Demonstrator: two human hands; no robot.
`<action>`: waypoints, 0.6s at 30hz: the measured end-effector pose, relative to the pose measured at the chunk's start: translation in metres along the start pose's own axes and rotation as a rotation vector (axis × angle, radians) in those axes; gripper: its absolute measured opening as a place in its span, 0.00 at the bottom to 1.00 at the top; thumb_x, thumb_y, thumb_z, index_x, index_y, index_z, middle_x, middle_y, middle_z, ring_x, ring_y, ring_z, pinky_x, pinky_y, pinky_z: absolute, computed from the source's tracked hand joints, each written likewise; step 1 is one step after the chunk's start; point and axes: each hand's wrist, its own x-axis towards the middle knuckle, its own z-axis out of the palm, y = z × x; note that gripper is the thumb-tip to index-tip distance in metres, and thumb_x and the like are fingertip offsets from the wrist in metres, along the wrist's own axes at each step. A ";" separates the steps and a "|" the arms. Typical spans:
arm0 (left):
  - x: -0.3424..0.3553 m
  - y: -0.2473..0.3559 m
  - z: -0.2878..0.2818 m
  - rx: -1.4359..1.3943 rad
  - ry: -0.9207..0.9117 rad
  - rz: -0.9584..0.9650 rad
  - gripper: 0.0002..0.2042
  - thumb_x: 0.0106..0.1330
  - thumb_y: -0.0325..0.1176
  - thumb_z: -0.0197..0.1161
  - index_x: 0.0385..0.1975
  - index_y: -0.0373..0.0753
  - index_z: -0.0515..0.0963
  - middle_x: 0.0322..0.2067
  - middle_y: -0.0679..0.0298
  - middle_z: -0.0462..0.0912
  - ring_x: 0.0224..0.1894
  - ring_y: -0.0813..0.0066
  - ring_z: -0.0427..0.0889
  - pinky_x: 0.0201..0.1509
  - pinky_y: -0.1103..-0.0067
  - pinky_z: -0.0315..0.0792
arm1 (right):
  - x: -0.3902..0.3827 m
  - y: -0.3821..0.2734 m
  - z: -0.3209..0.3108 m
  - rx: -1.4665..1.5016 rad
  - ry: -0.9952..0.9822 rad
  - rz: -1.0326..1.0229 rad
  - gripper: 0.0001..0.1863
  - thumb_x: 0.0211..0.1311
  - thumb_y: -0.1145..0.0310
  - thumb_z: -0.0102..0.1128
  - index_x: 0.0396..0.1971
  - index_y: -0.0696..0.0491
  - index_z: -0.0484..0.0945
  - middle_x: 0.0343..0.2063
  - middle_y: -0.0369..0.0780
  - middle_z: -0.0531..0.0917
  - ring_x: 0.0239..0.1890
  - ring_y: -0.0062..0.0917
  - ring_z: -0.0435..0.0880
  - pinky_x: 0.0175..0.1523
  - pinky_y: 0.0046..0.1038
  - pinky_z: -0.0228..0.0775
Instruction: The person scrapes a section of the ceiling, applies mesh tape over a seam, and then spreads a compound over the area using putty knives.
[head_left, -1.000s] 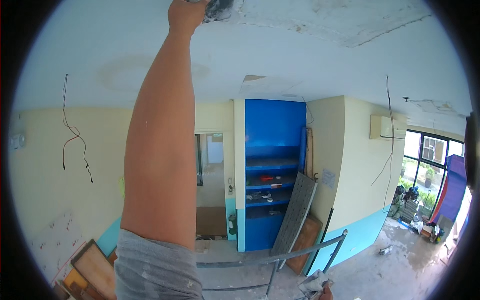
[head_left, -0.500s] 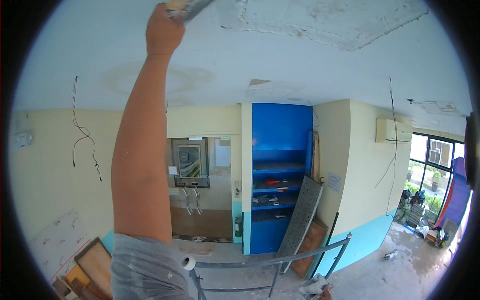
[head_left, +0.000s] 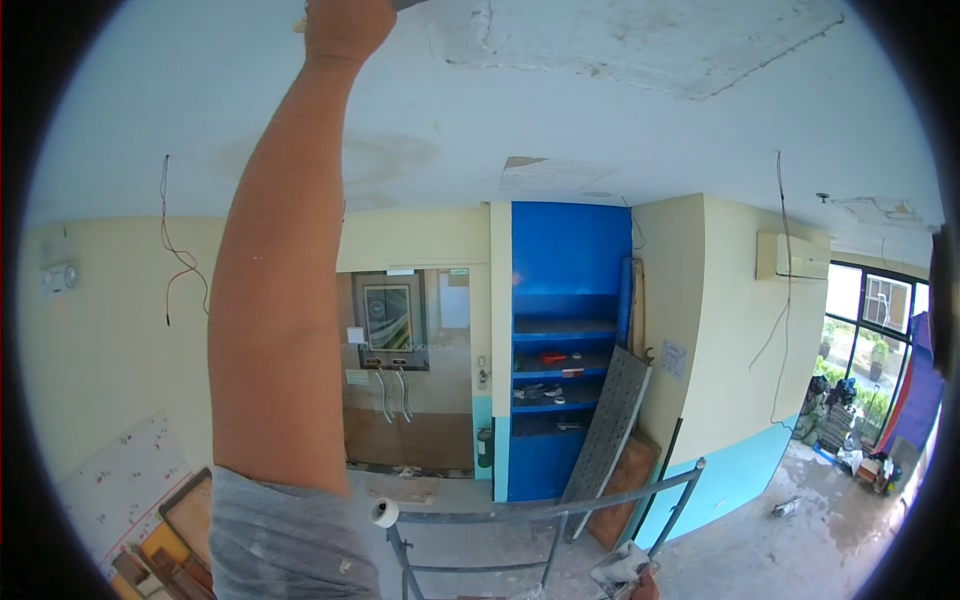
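Note:
My left arm reaches straight up, and my left hand (head_left: 348, 25) is at the ceiling, cut off by the top edge. Its fingers are closed round a putty knife (head_left: 408, 3), of which only a bit of grey blade shows now. Right of that hand, a rough whitish patch (head_left: 660, 45) with ragged edges spreads over the ceiling. Low in the view, my right hand (head_left: 648, 586) shows only in part, closed on a flat tool smeared with whitish putty (head_left: 622, 568). The tool's exact kind is hard to make out.
A grey metal guard rail (head_left: 530, 516) crosses just in front of me, with a white round piece (head_left: 384, 513) at its left end. Loose wires (head_left: 785, 240) hang from the ceiling. Beyond stand blue shelves (head_left: 565, 325), a leaning perforated metal plank (head_left: 605, 430) and a glass door (head_left: 440, 440).
My left hand has moved further up, so most of the putty knife has left the view. The view has shifted slightly; my right hand still holds its tool low down.

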 end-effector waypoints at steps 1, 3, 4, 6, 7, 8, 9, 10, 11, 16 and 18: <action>0.005 0.000 -0.005 -0.001 0.000 -0.001 0.12 0.58 0.26 0.56 0.42 0.34 0.74 0.39 0.50 0.79 0.41 0.47 0.77 0.46 0.59 0.70 | -0.001 -0.001 -0.002 -0.015 -0.009 -0.002 0.27 0.71 0.51 0.45 0.61 0.55 0.65 0.53 0.43 0.76 0.54 0.39 0.75 0.59 0.55 0.69; 0.019 -0.002 -0.017 0.010 0.004 -0.049 0.13 0.59 0.27 0.57 0.43 0.34 0.73 0.38 0.48 0.79 0.42 0.46 0.77 0.47 0.58 0.70 | -0.001 0.000 -0.012 -0.041 -0.037 -0.011 0.27 0.71 0.51 0.45 0.61 0.55 0.65 0.53 0.43 0.76 0.54 0.39 0.75 0.59 0.55 0.69; 0.028 -0.006 -0.029 0.017 0.005 -0.047 0.13 0.59 0.27 0.57 0.43 0.34 0.73 0.38 0.48 0.79 0.42 0.46 0.77 0.47 0.58 0.70 | 0.002 0.001 -0.018 -0.031 -0.086 -0.016 0.27 0.72 0.51 0.45 0.61 0.55 0.65 0.52 0.42 0.76 0.53 0.38 0.76 0.58 0.55 0.69; 0.040 -0.003 -0.049 -0.003 -0.124 -0.196 0.14 0.59 0.30 0.58 0.45 0.33 0.72 0.39 0.47 0.79 0.45 0.45 0.77 0.48 0.58 0.71 | 0.001 0.000 -0.032 0.015 -0.210 -0.051 0.28 0.72 0.51 0.43 0.62 0.55 0.64 0.52 0.41 0.76 0.49 0.35 0.78 0.58 0.55 0.69; 0.041 -0.004 -0.060 -0.014 -0.073 -0.269 0.16 0.61 0.33 0.60 0.46 0.32 0.71 0.40 0.46 0.79 0.46 0.45 0.78 0.49 0.61 0.72 | -0.005 -0.002 -0.028 0.016 -0.208 -0.052 0.28 0.72 0.51 0.43 0.62 0.55 0.64 0.52 0.41 0.76 0.49 0.35 0.78 0.58 0.55 0.69; 0.039 0.003 -0.071 -0.016 -0.092 -0.378 0.17 0.61 0.35 0.61 0.45 0.31 0.71 0.41 0.44 0.79 0.47 0.45 0.78 0.50 0.62 0.72 | -0.016 -0.004 -0.018 -0.012 -0.113 -0.034 0.28 0.71 0.50 0.44 0.63 0.53 0.64 0.51 0.41 0.77 0.49 0.34 0.78 0.58 0.55 0.69; 0.037 0.011 -0.078 -0.020 -0.114 -0.487 0.19 0.61 0.36 0.63 0.45 0.30 0.71 0.42 0.43 0.79 0.47 0.45 0.78 0.50 0.63 0.72 | -0.026 -0.008 -0.012 -0.037 -0.016 -0.016 0.29 0.71 0.49 0.44 0.63 0.52 0.63 0.51 0.40 0.77 0.48 0.32 0.78 0.58 0.54 0.69; 0.028 -0.005 -0.079 0.032 -0.032 -0.435 0.22 0.61 0.42 0.63 0.47 0.32 0.71 0.43 0.46 0.80 0.46 0.46 0.79 0.50 0.63 0.72 | -0.028 -0.009 -0.015 -0.032 -0.002 -0.019 0.29 0.71 0.49 0.44 0.63 0.52 0.63 0.51 0.40 0.77 0.48 0.32 0.78 0.58 0.54 0.69; 0.018 -0.020 -0.079 0.032 -0.018 -0.448 0.25 0.60 0.47 0.64 0.48 0.32 0.71 0.43 0.46 0.80 0.46 0.47 0.79 0.50 0.64 0.72 | -0.021 -0.009 -0.018 0.011 -0.079 -0.048 0.26 0.73 0.52 0.39 0.63 0.52 0.64 0.54 0.41 0.75 0.54 0.36 0.75 0.61 0.53 0.66; -0.086 0.012 -0.121 -0.454 -0.298 -0.699 0.36 0.57 0.60 0.63 0.52 0.31 0.71 0.45 0.48 0.80 0.48 0.55 0.80 0.53 0.68 0.70 | -0.010 -0.026 -0.031 0.052 -0.037 -0.016 0.18 0.72 0.61 0.45 0.55 0.54 0.70 0.48 0.44 0.79 0.48 0.39 0.81 0.51 0.49 0.76; -0.147 0.080 -0.150 -0.683 -0.522 -0.943 0.30 0.64 0.53 0.58 0.55 0.33 0.70 0.47 0.49 0.79 0.50 0.56 0.79 0.55 0.70 0.68 | -0.032 -0.036 0.007 0.040 -0.045 -0.016 0.16 0.70 0.59 0.51 0.47 0.55 0.74 0.43 0.41 0.80 0.42 0.32 0.82 0.43 0.40 0.78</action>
